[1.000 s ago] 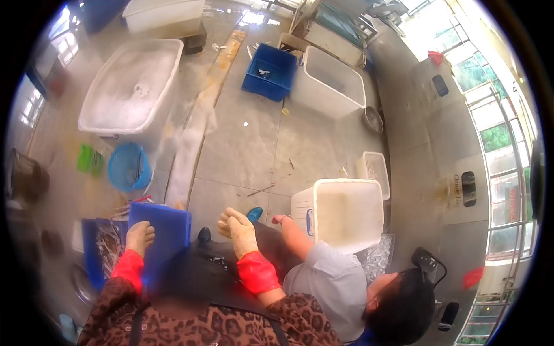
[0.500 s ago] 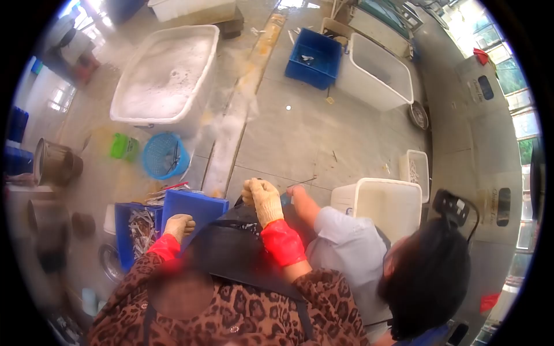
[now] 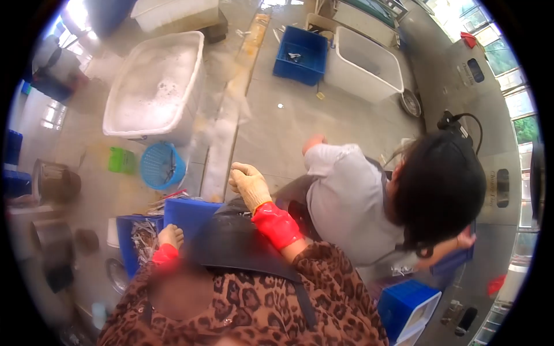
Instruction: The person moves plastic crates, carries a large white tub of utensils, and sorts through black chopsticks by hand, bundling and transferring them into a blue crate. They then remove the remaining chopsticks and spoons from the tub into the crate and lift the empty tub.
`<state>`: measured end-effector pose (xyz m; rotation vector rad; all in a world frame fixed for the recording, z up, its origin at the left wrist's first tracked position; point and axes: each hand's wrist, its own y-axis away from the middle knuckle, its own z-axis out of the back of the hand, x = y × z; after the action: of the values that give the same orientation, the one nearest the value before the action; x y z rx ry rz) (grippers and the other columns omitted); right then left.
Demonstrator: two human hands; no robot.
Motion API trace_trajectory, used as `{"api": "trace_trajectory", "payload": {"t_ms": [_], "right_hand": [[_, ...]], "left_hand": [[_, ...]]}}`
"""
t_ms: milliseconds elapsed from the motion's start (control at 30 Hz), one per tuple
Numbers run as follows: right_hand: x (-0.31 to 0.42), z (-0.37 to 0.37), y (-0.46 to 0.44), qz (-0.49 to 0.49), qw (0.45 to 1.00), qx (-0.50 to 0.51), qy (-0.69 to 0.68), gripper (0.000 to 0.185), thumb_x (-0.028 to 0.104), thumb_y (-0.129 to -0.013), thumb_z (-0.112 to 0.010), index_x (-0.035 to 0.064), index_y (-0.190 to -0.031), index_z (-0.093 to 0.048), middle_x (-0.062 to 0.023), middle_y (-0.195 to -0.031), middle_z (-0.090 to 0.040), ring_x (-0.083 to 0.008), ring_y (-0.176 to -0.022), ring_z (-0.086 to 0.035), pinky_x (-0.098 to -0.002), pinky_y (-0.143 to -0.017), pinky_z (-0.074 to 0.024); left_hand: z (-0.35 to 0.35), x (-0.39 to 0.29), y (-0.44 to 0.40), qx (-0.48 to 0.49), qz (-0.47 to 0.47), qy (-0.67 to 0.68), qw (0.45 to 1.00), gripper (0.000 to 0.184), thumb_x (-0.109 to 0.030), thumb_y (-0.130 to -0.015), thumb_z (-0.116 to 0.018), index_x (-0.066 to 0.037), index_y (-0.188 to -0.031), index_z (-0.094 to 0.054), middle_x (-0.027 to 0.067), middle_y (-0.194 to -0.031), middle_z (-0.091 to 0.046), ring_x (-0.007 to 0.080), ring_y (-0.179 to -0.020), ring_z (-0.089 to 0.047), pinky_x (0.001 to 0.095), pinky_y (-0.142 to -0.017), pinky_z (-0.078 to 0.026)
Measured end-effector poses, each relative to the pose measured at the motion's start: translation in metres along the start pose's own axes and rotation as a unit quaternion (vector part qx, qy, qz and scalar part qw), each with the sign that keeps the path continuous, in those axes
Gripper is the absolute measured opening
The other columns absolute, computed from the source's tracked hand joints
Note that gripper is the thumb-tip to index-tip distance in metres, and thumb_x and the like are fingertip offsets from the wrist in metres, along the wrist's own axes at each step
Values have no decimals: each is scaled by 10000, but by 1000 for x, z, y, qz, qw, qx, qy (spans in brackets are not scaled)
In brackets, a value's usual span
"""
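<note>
My right hand [image 3: 249, 183], in a cream glove with a red cuff, is raised in front of my lap with its fingers curled closed. Whatever it may hold is hidden. My left hand [image 3: 171, 235], gloved the same way, is closed beside a blue crate [image 3: 124, 249] full of thin, pale metal-looking pieces [image 3: 144, 237]. Its grip is also hidden. Between my hands stands a plain blue box [image 3: 190, 212], partly covered by my black apron [image 3: 228, 242].
A co-worker in a grey shirt [image 3: 352, 199] leans close on my right. Ahead lie a white tub of foam [image 3: 109, 124], a light-blue basket [image 3: 144, 166] and a green container [image 3: 120, 160]. Farther off are a blue crate [image 3: 288, 74] and a white tub [image 3: 398, 86].
The co-worker has turned and leaned right, one arm now reaching toward blue boxes at the right. My right hand has shifted slightly left and up; my left hand has moved slightly left and down.
</note>
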<state>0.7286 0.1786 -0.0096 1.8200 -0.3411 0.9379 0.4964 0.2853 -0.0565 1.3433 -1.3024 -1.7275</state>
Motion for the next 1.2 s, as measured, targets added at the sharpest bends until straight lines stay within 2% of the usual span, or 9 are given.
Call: {"api": "trace_trajectory", "payload": {"t_ms": [233, 300, 500, 633, 867, 1000, 1067, 1100, 1200], "right_hand": [[-46, 54, 7, 10, 997, 30, -65, 228, 210, -750, -508, 2, -842, -524, -41, -700, -533, -107, -580, -502, -218, -523, -416], [-53, 79, 0, 23, 997, 19, -64, 235, 237, -757, -503, 4, -776, -528, -34, -640, -522, -104, -546, -492, -217, -494, -401], [-89, 109, 69, -17, 986, -168, 9, 290, 269, -750, -500, -19, -738, -528, -78, -663, -552, -163, -582, -535, -276, -564, -445], [-113, 130, 98, -62, 967, -245, -43, 350, 295, -730, -505, -52, -774, -525, -117, -714, -549, -199, -640, -549, -288, -606, -461], [-129, 167, 101, -49, 915, -378, -133, 258, 199, -726, -495, -13, -873, -515, -115, -759, -523, -197, -639, -542, -275, -550, -461], [-127, 216, 83, 15, 898, -419, -133, 230, 88, -696, -478, -26, -895, -480, -65, -635, -475, -127, -492, -480, -237, -413, -397], [-121, 239, 76, 14, 890, -429, -156, 30, 68, -704, -449, 41, -714, -452, -46, -618, -446, -139, -495, -464, -248, -413, -380], [-117, 250, 73, 13, 888, -430, -164, 52, 62, -706, -440, 63, -654, -442, -40, -612, -436, -142, -496, -458, -251, -413, -374], [-113, 290, 72, 21, 923, -368, -110, 47, 37, -699, -432, 58, -659, -444, -44, -599, -428, -156, -490, -458, -261, -406, -375]], "left_hand": [[-32, 16, 8, -56, -51, -21, 997, 133, -181, -748, -409, -68, -737, -479, 40, -585, -497, 140, -444, -437, 245, -396, -324], [-33, 21, -13, 70, -67, -6, 995, 135, -190, -753, -409, -79, -704, -467, 31, -561, -475, 131, -430, -417, 247, -383, -306], [3, 15, -14, 80, -4, -50, 996, 179, -166, -730, -413, -125, -558, -390, -4, -423, -317, 122, -312, -275, 255, -305, -155], [-5, 13, -16, 88, 12, -128, 988, 229, -170, -719, -353, -163, -504, -274, -22, -423, -227, 119, -323, -194, 265, -329, -108], [-54, 8, -7, 151, -14, -146, 978, 235, -121, -694, -350, -169, -489, -245, -37, -418, -198, 102, -319, -168, 248, -321, -103], [-98, 9, 10, 86, -24, -192, 977, 223, -63, -699, -368, -129, -491, -323, -16, -395, -281, 102, -278, -239, 246, -271, -148], [-118, 12, 5, 80, -13, -207, 975, 222, -56, -691, -354, -128, -485, -318, -18, -383, -263, 101, -268, -223, 246, -266, -138], [-127, 14, 2, 74, -7, -208, 975, 220, -53, -688, -348, -127, -483, -317, -18, -378, -257, 101, -264, -217, 246, -265, -134], [-164, 26, -1, 56, -34, -241, 968, 164, -105, -696, -361, -131, -539, -320, -15, -402, -266, 99, -289, -213, 248, -282, -138]]}}
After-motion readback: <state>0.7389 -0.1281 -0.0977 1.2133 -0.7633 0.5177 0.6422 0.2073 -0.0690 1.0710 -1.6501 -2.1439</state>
